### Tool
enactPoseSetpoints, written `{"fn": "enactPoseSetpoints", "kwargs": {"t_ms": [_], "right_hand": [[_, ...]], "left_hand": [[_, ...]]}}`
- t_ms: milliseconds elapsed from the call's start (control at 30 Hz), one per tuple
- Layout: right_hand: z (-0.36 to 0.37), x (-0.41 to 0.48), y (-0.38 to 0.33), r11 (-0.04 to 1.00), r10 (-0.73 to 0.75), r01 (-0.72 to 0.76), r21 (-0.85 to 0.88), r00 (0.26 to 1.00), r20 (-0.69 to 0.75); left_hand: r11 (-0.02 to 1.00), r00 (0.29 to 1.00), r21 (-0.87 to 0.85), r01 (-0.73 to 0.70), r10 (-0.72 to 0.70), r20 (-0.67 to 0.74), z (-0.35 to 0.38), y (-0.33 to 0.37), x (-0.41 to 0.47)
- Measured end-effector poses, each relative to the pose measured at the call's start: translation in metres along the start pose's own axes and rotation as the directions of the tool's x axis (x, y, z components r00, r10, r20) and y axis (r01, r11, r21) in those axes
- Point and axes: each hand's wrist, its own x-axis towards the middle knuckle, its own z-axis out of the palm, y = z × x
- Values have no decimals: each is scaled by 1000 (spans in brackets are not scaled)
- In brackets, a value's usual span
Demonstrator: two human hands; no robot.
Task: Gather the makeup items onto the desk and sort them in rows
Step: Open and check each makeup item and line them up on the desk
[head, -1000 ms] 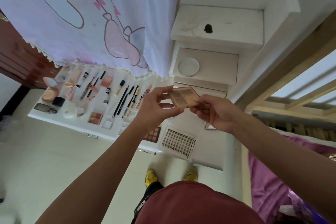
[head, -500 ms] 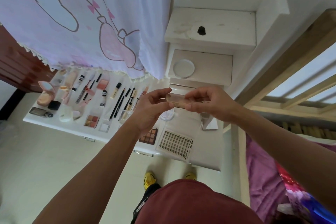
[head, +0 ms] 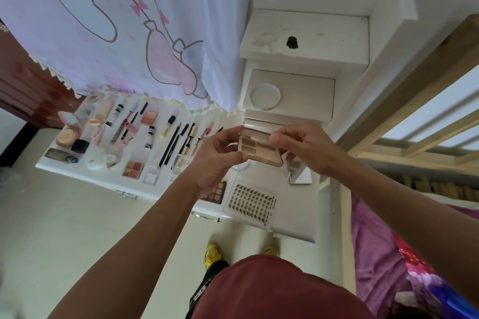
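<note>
A small pink eyeshadow palette (head: 259, 149) with beige pans is held in the air above the white desk (head: 293, 215). My left hand (head: 217, 155) pinches its left edge and my right hand (head: 303, 147) grips its right and top edge. On the desk below lie rows of makeup: pencils and mascaras (head: 176, 142), a pink blush (head: 149, 117), an open peach compact (head: 68, 128), a small blush palette (head: 132, 169), a brown eyeshadow palette (head: 217, 191) partly hidden by my left wrist, and a lash tray (head: 250, 203).
A pink and lilac cartoon curtain (head: 116, 26) hangs over the desk's far edge. White stepped shelves (head: 303, 41) rise at the right, one bearing a round white dish (head: 265, 96). A wooden bed frame (head: 404, 101) and purple bedding (head: 375, 254) lie at the right. My yellow shoes (head: 213, 254) stand on the pale floor.
The palette, seen edge-on half a second ago, is now tilted with its pans facing me. Both hands stay on it, and the view has shifted slightly.
</note>
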Motion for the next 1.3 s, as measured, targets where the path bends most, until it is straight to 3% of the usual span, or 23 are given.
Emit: {"fn": "enactPoseSetpoints", "kwargs": {"t_ms": [300, 667, 900, 1100, 1300], "right_hand": [[-2, -1, 16, 997, 22, -13, 78, 993, -118], [-17, -18, 44, 947, 245, -188, 259, 947, -208], [-17, -45, 81, 829, 430, -301, 472, 882, -194], [-15, -58, 94, 825, 480, -333, 457, 840, -255], [-15, -55, 98, 716, 544, -332, 613, 816, -193]], "left_hand": [[992, 997, -106, 67, -64, 30, -3, -8, -8], [961, 965, -106, 256, -261, -34, -5, -47, 0], [905, 922, -189, 382, -388, 6, 18, -77, 9], [868, 887, -207, 452, -461, 5, 31, -88, 20], [860, 879, -196, 470, -476, 19, 36, -91, 29]]}}
